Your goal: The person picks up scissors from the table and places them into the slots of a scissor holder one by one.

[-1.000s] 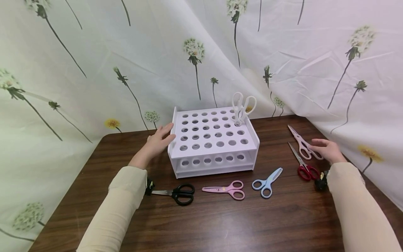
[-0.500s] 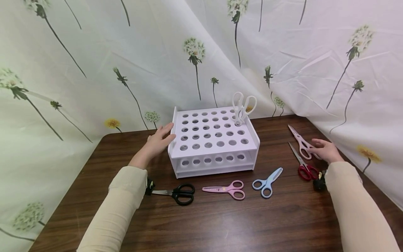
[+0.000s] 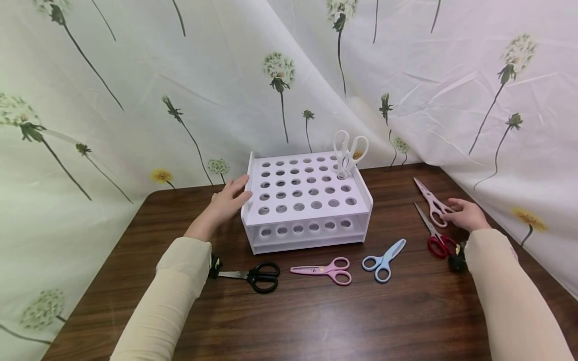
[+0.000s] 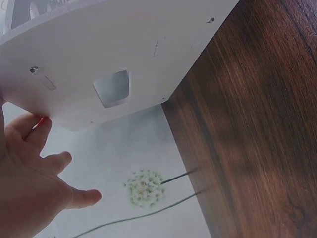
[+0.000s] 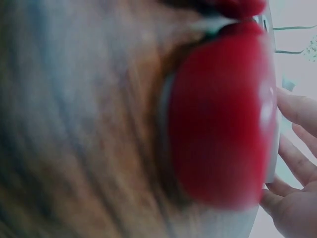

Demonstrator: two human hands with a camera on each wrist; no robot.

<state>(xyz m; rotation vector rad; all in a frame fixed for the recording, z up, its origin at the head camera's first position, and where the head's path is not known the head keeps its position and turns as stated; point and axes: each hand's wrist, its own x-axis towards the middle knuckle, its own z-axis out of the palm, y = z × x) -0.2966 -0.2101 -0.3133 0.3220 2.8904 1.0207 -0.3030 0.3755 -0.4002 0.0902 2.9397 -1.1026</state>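
My left hand (image 3: pixel 226 200) lies at the left side of a white rack (image 3: pixel 311 220) with rows of round holes. In the left wrist view, its fingertips (image 4: pixel 42 126) touch the rack's side panel near the top edge. White scissors (image 3: pixel 345 160) stand handles up in a hole at the rack's back right. At the far right, my right hand (image 3: pixel 468 215) is over the handles of pale pink scissors (image 3: pixel 435 203) lying on the table, its fingers loosely bent. Red-handled scissors (image 3: pixel 435 243) lie just left of it; their red handle (image 5: pixel 223 119) fills much of the right wrist view, hiding the fingertips' contact.
Along the rack's front lie black-handled scissors (image 3: pixel 262 277), pink scissors (image 3: pixel 334 271) and light blue scissors (image 3: pixel 384 261). The dark wooden table (image 3: pixel 325 326) is bounded behind and at the sides by a white flower-printed cloth (image 3: pixel 217 75).
My right hand has shifted slightly left and inward over the pale pink scissors' handles. My left hand, the rack and the scissors have stayed in place.
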